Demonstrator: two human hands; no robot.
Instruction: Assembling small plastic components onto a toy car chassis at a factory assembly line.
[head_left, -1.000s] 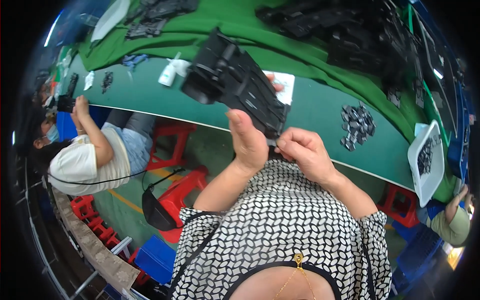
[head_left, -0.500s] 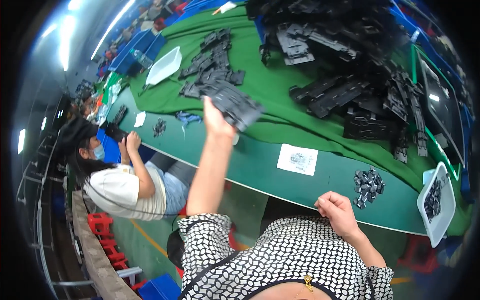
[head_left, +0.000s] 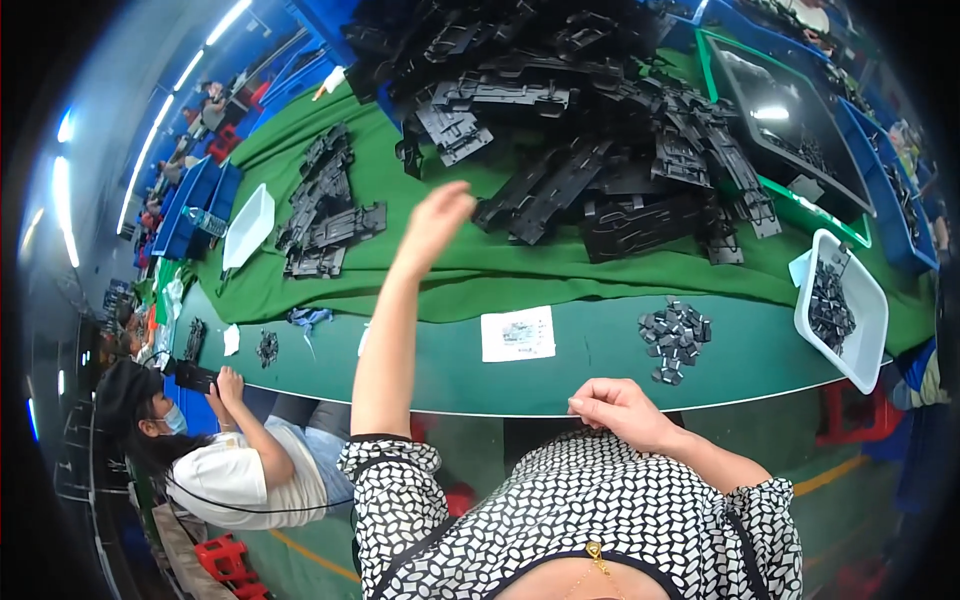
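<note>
My left hand [head_left: 437, 222] is raised over the green cloth, holding nothing. Its fingers stretch toward the large heap of black molded plastic parts [head_left: 555, 190], just short of its nearest pieces. Left of that hand lies a smaller stack of similar black plastic parts [head_left: 330, 230]. My right hand [head_left: 620, 410] hovers by the near table edge, thumb and fingers pressed together; whatever they may hold is hidden. Beyond it, a pile of small black clips [head_left: 675, 335] rests on the green tabletop. A white printed sheet [head_left: 517, 334] lies left of the clips.
A white tray [head_left: 868, 345] with more small black pieces sits at the right edge. Behind it stands a green-framed dark panel [head_left: 795, 125]. An empty white tray [head_left: 250, 228] rests on the cloth at left. A masked co-worker [head_left: 235, 460] sits left, handling a black part.
My left hand has let go of a flat black plastic part, now on the left stack, and moved toward the big heap. My right hand stays closed. The view has swung right.
</note>
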